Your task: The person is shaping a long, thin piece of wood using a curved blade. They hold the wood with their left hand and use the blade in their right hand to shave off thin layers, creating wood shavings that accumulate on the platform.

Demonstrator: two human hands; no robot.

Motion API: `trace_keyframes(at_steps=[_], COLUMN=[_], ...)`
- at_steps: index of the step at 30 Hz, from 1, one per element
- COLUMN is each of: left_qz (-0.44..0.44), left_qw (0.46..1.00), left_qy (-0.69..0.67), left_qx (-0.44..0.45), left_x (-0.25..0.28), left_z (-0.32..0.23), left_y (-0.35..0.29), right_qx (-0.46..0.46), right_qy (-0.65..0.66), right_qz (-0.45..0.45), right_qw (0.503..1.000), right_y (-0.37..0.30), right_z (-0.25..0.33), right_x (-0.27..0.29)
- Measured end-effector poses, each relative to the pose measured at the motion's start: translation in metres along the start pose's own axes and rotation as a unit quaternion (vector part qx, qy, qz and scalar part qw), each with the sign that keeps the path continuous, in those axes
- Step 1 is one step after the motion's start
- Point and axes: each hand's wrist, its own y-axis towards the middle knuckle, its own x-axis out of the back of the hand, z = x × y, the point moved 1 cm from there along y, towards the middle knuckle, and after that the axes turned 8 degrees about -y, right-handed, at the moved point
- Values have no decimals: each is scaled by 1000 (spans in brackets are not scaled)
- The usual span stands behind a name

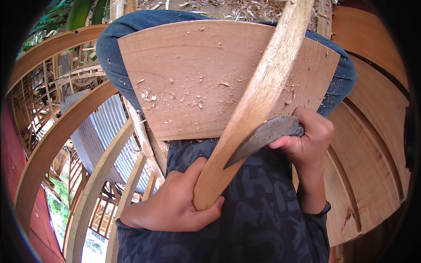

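Note:
A long piece of wood [261, 90], pale on its far part and browner at the near end, slants from the top right down toward my lap. Its near end sits in the grip of my left hand [177, 201], thumb and fingers wrapped round it. In my right hand [309, 136] is a dark, curved knife [265, 136], the fist closed on its handle, which is mostly hidden. The blade lies across the wood, close to my left hand, its tip toward the near left. Under the wood a flat board [193, 83] rests across my legs, sprinkled with shavings.
Curved wooden ribs [66, 144] rise at my left, with a corrugated metal sheet [109, 131] beyond them. Wide wooden planks [372, 153] curve along my right side. Wood shavings [232, 9] are heaped past the board.

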Motion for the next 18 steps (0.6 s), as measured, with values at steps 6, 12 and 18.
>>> trace_keyframes(at_steps=[6, 12, 18], left_qz=[21, 60, 19], left_qw=[998, 998, 1000], left_qy=[-58, -31, -21], left_qx=[-26, -6, -3], left_x=[1, -4, -2], left_z=[-2, 1, -5], left_y=[2, 5, -2], right_qx=[-293, -137, -18], right_qy=[-28, 104, 30], right_qz=[-83, -5, 39], right_qw=[952, 985, 999], right_y=[10, -15, -3], right_z=[-87, -26, 6], right_x=[25, 21, 5])
